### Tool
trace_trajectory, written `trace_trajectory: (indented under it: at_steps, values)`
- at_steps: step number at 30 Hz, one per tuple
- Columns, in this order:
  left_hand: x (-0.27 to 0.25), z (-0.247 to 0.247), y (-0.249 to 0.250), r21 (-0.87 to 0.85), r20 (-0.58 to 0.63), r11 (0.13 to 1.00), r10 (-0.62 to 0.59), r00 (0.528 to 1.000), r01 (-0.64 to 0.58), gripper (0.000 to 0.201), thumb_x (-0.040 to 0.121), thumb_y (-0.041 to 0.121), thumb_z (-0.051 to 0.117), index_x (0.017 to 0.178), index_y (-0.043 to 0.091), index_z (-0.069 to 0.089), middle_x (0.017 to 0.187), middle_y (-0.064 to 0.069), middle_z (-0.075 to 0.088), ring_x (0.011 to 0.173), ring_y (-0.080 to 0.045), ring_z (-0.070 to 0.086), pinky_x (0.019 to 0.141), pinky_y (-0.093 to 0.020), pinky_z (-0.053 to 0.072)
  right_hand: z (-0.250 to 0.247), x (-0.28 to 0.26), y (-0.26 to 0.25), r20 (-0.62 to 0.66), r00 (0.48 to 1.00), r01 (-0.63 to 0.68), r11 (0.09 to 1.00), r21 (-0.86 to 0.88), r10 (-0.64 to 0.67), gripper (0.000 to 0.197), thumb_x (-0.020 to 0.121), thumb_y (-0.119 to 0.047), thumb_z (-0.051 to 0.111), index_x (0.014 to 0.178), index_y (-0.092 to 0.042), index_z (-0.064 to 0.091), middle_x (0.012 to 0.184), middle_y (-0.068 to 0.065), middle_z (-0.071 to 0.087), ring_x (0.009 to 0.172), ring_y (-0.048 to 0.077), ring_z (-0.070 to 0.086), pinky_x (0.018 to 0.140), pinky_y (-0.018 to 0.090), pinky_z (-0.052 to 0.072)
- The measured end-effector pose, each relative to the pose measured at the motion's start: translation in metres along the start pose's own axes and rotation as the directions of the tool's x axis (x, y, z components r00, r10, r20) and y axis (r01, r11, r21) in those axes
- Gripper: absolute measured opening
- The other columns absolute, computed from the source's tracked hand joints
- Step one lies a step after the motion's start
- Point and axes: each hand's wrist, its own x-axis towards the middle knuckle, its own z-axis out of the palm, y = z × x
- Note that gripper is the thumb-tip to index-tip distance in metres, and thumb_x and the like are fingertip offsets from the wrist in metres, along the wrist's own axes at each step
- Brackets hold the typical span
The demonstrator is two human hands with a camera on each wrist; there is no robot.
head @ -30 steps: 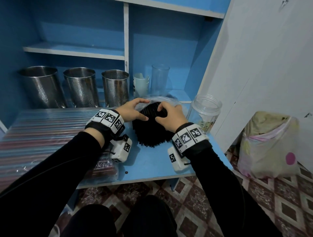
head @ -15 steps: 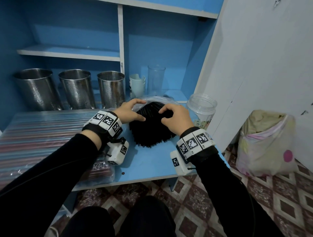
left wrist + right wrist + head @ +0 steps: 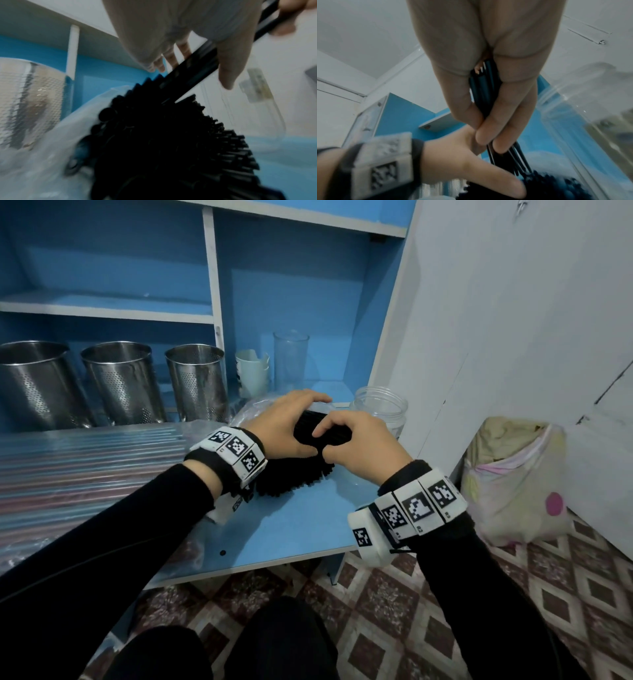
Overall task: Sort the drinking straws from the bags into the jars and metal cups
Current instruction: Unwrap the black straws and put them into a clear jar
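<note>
A fan-shaped pile of black straws (image 3: pixel 294 477) lies on the blue table (image 3: pixel 291 529), half out of a clear plastic bag (image 3: pixel 251 410). My right hand (image 3: pixel 337 428) pinches a small bunch of these black straws (image 3: pixel 483 86) between thumb and fingers, lifted off the pile. Over the top of the pile lies my left hand (image 3: pixel 291 419), fingers fairly straight, thumb (image 3: pixel 228 67) beside the lifted bunch (image 3: pixel 190 71). A clear plastic jar (image 3: pixel 380 405) stands just right of the hands. Three perforated metal cups (image 3: pixel 120 381) line the back left.
A flat bag of coloured striped straws (image 3: pixel 85 460) covers the table's left half. A tall glass (image 3: pixel 291 361) and white paper cups (image 3: pixel 251 371) stand in the back compartment. A white cabinet wall (image 3: pixel 479 337) rises right of the jar; a stuffed bag (image 3: pixel 513 481) sits on the floor.
My right hand has closed on a bunch of black straws and raised it from the pile. The left hand has slid right across the pile toward it.
</note>
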Motion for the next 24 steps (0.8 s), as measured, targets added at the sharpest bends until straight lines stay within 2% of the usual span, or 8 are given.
trace_trajectory:
  at_steps: [5, 9, 12, 14, 15, 17, 21, 24]
  values:
    - [0.012, 0.010, 0.008, -0.039, -0.057, 0.999, 0.029, 0.998, -0.031, 0.036, 0.068, 0.021, 0.066, 0.102, 0.011, 0.069, 0.098, -0.001, 0.071, 0.094, -0.019, 0.065, 0.088, -0.038, 0.049, -0.011, -0.013, -0.007, 0.026, 0.998, 0.049, 0.990, 0.130, -0.052, 0.032, 0.081, -0.009, 0.070, 0.110, -0.020, 0.067, 0.103, 0.002, 0.064, 0.091, 0.022, 0.064, 0.085, 0.031, 0.053]
    - [0.013, 0.012, 0.011, -0.127, -0.143, 0.992, -0.035, 0.989, 0.017, 0.040, 0.068, 0.037, 0.052, 0.091, 0.008, 0.067, 0.080, -0.002, 0.070, 0.076, -0.020, 0.063, 0.071, -0.033, 0.047, -0.016, -0.020, -0.002, -0.220, 0.955, 0.204, 0.979, 0.007, -0.197, 0.051, 0.086, -0.032, 0.069, 0.134, -0.023, 0.051, 0.123, 0.000, 0.050, 0.109, 0.001, 0.045, 0.094, 0.005, 0.033]
    - [0.014, 0.012, 0.021, -0.135, -0.176, 0.990, 0.005, 0.984, -0.029, 0.038, 0.071, 0.040, 0.051, 0.091, 0.010, 0.064, 0.080, -0.001, 0.069, 0.078, -0.021, 0.065, 0.071, -0.028, 0.050, -0.017, -0.021, -0.010, -0.311, 0.892, 0.332, 0.942, -0.038, -0.327, 0.043, 0.094, -0.026, 0.062, 0.132, -0.008, 0.054, 0.135, 0.005, 0.048, 0.125, 0.010, 0.045, 0.109, 0.018, 0.031]
    - [0.017, 0.012, 0.029, -0.183, -0.176, 0.983, 0.000, 0.984, -0.033, 0.010, 0.077, 0.026, 0.057, 0.086, 0.024, 0.060, 0.083, 0.015, 0.070, 0.081, -0.003, 0.066, 0.073, -0.022, 0.052, -0.019, -0.019, -0.019, -0.322, 0.873, 0.377, 0.926, -0.034, -0.367, 0.036, 0.095, -0.020, 0.061, 0.127, -0.004, 0.058, 0.128, 0.007, 0.057, 0.120, 0.016, 0.052, 0.106, 0.029, 0.038]
    - [0.018, 0.011, 0.035, -0.211, -0.199, 0.977, -0.003, 0.980, -0.040, 0.013, 0.078, 0.019, 0.060, 0.081, 0.031, 0.056, 0.081, 0.028, 0.067, 0.078, 0.011, 0.062, 0.069, -0.011, 0.048, -0.021, -0.018, -0.023, -0.349, 0.855, 0.404, 0.914, -0.014, -0.384, 0.034, 0.093, -0.016, 0.062, 0.124, -0.003, 0.060, 0.122, 0.008, 0.060, 0.113, 0.017, 0.056, 0.102, 0.030, 0.042]
    - [0.016, 0.008, 0.047, -0.287, -0.254, 0.957, -0.035, 0.967, -0.041, 0.026, 0.076, 0.018, 0.064, 0.074, 0.039, 0.050, 0.072, 0.037, 0.061, 0.067, 0.019, 0.054, 0.060, -0.003, 0.038, -0.030, -0.018, -0.031, -0.451, 0.787, 0.477, 0.879, 0.011, -0.421, 0.032, 0.089, -0.009, 0.065, 0.120, -0.003, 0.061, 0.113, 0.006, 0.061, 0.102, 0.017, 0.060, 0.095, 0.026, 0.046]
    - [0.010, 0.007, 0.069, -0.537, -0.299, 0.839, -0.089, 0.950, -0.090, 0.016, 0.071, 0.035, 0.070, 0.082, 0.032, 0.059, 0.081, 0.003, 0.070, 0.076, -0.006, 0.059, 0.071, -0.027, 0.050, -0.048, -0.015, -0.040, -0.607, 0.641, 0.531, 0.842, -0.091, -0.470, 0.018, 0.086, -0.006, 0.067, 0.104, -0.004, 0.065, 0.101, 0.003, 0.061, 0.096, 0.011, 0.058, 0.089, 0.016, 0.043]
    - [0.004, 0.019, 0.073, -0.664, -0.199, 0.747, -0.120, 0.973, -0.044, 0.017, 0.074, 0.028, 0.075, 0.078, 0.022, 0.060, 0.068, 0.008, 0.065, 0.064, -0.006, 0.059, 0.060, -0.019, 0.048, -0.048, -0.010, -0.039, -0.551, 0.685, 0.500, 0.858, -0.120, -0.477, 0.014, 0.092, -0.011, 0.062, 0.102, -0.004, 0.069, 0.101, 0.005, 0.065, 0.096, 0.010, 0.058, 0.088, 0.016, 0.042]
